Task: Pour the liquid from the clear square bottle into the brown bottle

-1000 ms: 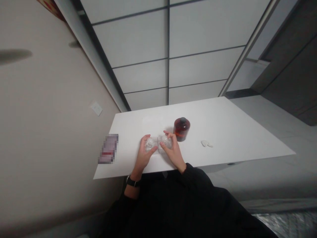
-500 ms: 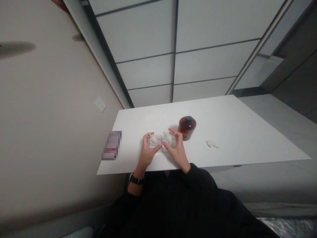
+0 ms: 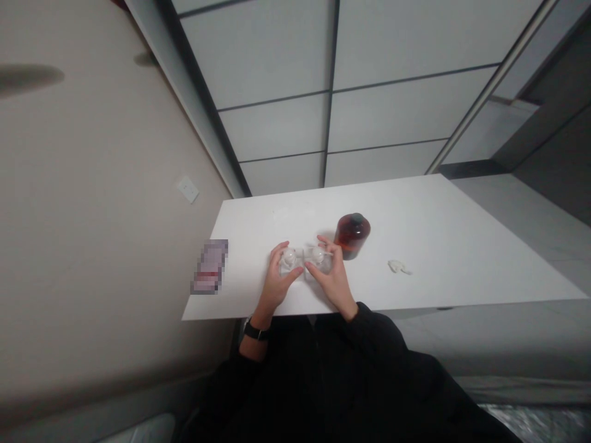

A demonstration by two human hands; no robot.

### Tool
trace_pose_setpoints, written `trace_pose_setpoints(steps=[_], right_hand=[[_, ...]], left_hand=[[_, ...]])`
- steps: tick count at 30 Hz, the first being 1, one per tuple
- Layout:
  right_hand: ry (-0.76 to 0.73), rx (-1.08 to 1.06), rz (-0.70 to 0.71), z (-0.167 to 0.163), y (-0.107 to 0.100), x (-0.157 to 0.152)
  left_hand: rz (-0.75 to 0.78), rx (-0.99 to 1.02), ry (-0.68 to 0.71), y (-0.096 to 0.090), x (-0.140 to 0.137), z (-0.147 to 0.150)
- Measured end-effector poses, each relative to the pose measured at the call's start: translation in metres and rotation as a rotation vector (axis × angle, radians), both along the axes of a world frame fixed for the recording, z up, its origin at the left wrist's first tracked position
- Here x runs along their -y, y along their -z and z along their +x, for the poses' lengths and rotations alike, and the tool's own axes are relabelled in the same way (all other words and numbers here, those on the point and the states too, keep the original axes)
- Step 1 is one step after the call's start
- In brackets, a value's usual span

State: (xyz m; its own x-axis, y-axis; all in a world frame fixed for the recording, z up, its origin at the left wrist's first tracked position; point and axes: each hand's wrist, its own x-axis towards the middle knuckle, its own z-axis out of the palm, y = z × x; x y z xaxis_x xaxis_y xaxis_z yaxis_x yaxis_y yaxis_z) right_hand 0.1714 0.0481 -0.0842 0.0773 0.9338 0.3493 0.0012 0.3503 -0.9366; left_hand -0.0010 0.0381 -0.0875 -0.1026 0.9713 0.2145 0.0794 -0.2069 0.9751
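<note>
Two clear square bottles with white pump tops stand side by side near the table's front edge. My left hand (image 3: pixel 277 282) is wrapped round the left pump bottle (image 3: pixel 290 263), thumb across its front and fingers on its far left side. Round the right pump bottle (image 3: pixel 319 261) curls my right hand (image 3: pixel 333 271), its thumb near the gap between the two. The fingers hide part of each bottle. Just behind my right hand is a large dark-red bottle (image 3: pixel 353 236) with a dark cap.
On the white table (image 3: pixel 406 209), a small crumpled white piece (image 3: pixel 399 267) lies to the right; I cannot make out its kind. A pixelated purplish item (image 3: pixel 210 266) is at the left edge. A wall with a socket (image 3: pixel 188 189) borders the left side.
The view has shifted slightly, moving the table's things a little to the right in the picture. Both hands keep their places round the two pump bottles.
</note>
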Motion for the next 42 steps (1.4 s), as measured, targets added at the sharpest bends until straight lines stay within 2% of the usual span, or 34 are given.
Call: trace_pose_setpoints(steps=[4, 8, 16, 19, 23, 27, 30, 37, 42], right_hand=[[-0.020, 0.094, 0.042, 0.001, -0.001, 0.000], [0.000, 0.032, 0.032, 0.001, -0.001, 0.000], [0.001, 0.046, 0.037, 0.001, 0.000, -0.001], [-0.015, 0.110, 0.059, 0.002, -0.001, -0.001], [0.001, 0.064, 0.026, 0.003, -0.002, 0.000], [-0.015, 0.112, 0.064, 0.002, -0.001, -0.001], [0.010, 0.058, 0.052, 0.001, -0.001, -0.001], [0.025, 0.092, 0.034, 0.002, -0.002, 0.000], [0.066, 0.122, 0.068, 0.004, -0.002, 0.002]], left_hand=[[0.007, 0.009, -0.015, 0.002, 0.000, 0.001], [0.006, -0.004, -0.005, 0.003, -0.001, 0.002], [0.017, -0.030, -0.020, 0.000, -0.001, 0.001], [0.014, -0.016, -0.032, -0.001, 0.000, 0.002], [0.021, -0.020, -0.017, 0.000, 0.000, 0.003], [0.020, -0.036, -0.016, 0.000, 0.000, 0.002], [0.033, -0.060, -0.006, 0.000, -0.001, 0.001], [0.063, -0.127, 0.032, -0.009, 0.002, -0.001], [0.122, -0.217, -0.094, -0.023, 0.004, 0.002]])
